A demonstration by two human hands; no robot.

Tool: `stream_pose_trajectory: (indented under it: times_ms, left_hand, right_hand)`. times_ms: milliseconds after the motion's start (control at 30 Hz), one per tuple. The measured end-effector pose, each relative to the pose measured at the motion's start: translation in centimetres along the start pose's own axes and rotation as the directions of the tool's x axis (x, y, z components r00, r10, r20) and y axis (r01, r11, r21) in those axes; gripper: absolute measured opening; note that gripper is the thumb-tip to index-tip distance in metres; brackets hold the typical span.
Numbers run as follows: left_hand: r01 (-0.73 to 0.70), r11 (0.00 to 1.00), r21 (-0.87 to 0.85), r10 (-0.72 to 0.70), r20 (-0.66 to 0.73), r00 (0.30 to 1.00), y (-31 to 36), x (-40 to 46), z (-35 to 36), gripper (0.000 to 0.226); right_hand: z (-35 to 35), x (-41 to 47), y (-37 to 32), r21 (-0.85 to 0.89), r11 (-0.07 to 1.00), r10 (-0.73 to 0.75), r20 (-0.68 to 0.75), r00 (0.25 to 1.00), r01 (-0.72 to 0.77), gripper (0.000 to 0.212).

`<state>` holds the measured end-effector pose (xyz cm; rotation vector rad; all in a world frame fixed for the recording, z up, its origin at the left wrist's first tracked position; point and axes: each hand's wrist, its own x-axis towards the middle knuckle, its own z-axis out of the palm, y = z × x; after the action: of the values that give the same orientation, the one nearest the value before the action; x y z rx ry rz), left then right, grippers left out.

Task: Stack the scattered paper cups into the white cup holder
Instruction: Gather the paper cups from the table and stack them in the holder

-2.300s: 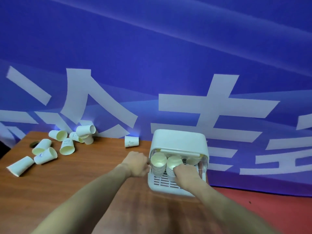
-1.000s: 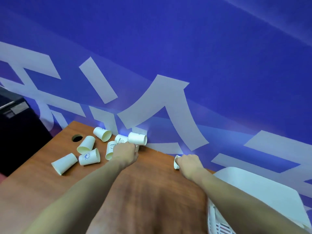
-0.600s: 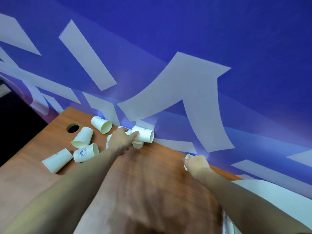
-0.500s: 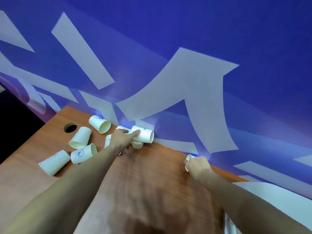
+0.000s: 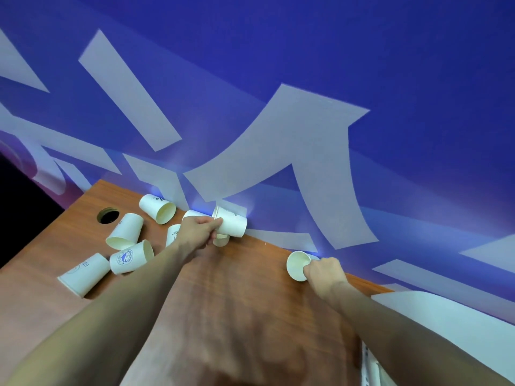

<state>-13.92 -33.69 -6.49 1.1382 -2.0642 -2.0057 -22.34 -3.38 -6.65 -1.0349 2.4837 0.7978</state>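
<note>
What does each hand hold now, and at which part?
Left hand: a paper cup, gripped at its base end. Right hand: another paper cup, gripped around its side wall.

Bright, even light; wide-angle bending at edges, near forearms blurred.

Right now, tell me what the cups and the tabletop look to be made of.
Cups, e.g. the cup in the left hand: thin matte white paper, rolled rims, printed logos. Tabletop: likely glossy wood-grain laminate, reddish-brown, slight sheen; solid wood can't be ruled out.
</note>
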Motion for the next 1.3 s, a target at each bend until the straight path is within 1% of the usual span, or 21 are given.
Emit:
stream_pose_trajectory:
  times_ms: [33, 67, 100, 200, 300, 367, 433, 467, 500, 533, 600, 733, 900, 967, 1167, 1300]
  left_hand:
    - [-0.014, 1.000, 0.019, 0.014, 0.004, 1.000, 0.2, -0.5, 0.1, 0.032]
    - [-0.031, 0.999, 0.044, 0.031, 0.006, 1.000, 0.5, -1.2, 0.2, 0.031]
    - [-0.051, 0.996, 0.069, 0.051, 0.007, 0.999, 0.7, -1.9, 0.4, 0.030]
    - [-0.131, 0.972, 0.195, 0.130, 0.016, 0.991, 1.3, -4.1, 0.9, 0.031]
    - [-0.238, 0.879, 0.414, 0.236, 0.055, 0.970, 2.1, -7.2, 1.6, 0.025]
    - [-0.305, 0.757, 0.578, 0.293, 0.117, 0.949, 2.2, -9.3, 2.2, 0.018]
    - [-0.368, 0.569, 0.736, 0.346, 0.192, 0.918, 2.2, -11.9, 3.2, 0.020]
    - [-0.410, 0.465, 0.784, 0.378, 0.243, 0.893, 2.0, -13.2, 3.8, 0.022]
    - [-0.454, 0.383, 0.804, 0.405, 0.296, 0.865, 1.8, -14.2, 4.5, 0.024]
    - [-0.492, 0.329, 0.806, 0.416, 0.344, 0.842, 1.6, -15.2, 5.1, 0.024]
    - [-0.537, 0.273, 0.798, 0.401, 0.413, 0.818, 1.1, -17.2, 6.4, 0.024]
    - [-0.575, 0.180, 0.799, 0.389, 0.479, 0.787, 0.2, -20.6, 9.2, 0.025]
    - [-0.602, 0.004, 0.798, 0.379, 0.556, 0.740, -0.1, -24.2, 12.4, 0.027]
    - [-0.616, -0.042, 0.787, 0.365, 0.586, 0.723, 0.2, -25.3, 13.7, 0.028]
    - [-0.696, -0.107, 0.710, 0.297, 0.691, 0.659, 1.3, -28.5, 18.8, 0.027]
    - [-0.788, -0.110, 0.606, 0.212, 0.789, 0.577, 1.6, -31.4, 23.7, 0.022]
  right_hand:
    - [-0.9, -0.8, 0.1, 0.016, 0.998, 0.058, 0.020, 0.998, -0.058, 0.032]
    - [-1.3, -1.6, 0.1, 0.018, 0.997, 0.076, -0.005, 0.997, -0.076, 0.033]
    - [-1.4, -2.2, -0.2, -0.021, 0.998, 0.055, -0.031, 0.998, -0.056, 0.032]
    - [-1.8, -4.1, -0.6, 0.111, 0.989, 0.104, -0.093, 0.990, -0.093, 0.025]
    - [-2.6, -6.9, -0.8, 0.177, 0.980, 0.122, -0.170, 0.978, -0.092, 0.030]
    - [-3.0, -9.0, -0.9, 0.190, 0.976, 0.141, -0.208, 0.968, -0.102, 0.031]
    - [-3.4, -11.5, -1.1, 0.211, 0.971, 0.162, -0.238, 0.958, -0.112, 0.032]
    - [-3.2, -12.7, -1.2, 0.229, 0.967, 0.175, -0.260, 0.950, -0.116, 0.033]
    - [-3.0, -13.7, -1.1, 0.240, 0.964, 0.178, -0.272, 0.946, -0.113, 0.033]
    - [-3.0, -14.6, -1.2, 0.242, 0.965, 0.168, -0.284, 0.944, -0.099, 0.033]
    - [-2.6, -16.6, -1.1, 0.270, 0.958, 0.178, -0.284, 0.942, -0.099, 0.033]
    - [-1.1, -20.1, -0.9, 0.309, 0.946, 0.200, -0.306, 0.931, -0.102, 0.034]
    - [0.8, -24.1, 0.0, 0.334, 0.934, 0.246, -0.339, 0.908, -0.129, 0.034]
    - [1.4, -25.7, 0.6, 0.342, 0.928, 0.268, -0.331, 0.905, -0.150, 0.035]
    - [4.3, -30.6, 3.0, 0.389, 0.896, 0.344, -0.304, 0.888, -0.214, 0.036]
    - [7.3, -34.0, 5.2, 0.442, 0.854, 0.411, -0.252, 0.876, -0.273, 0.034]
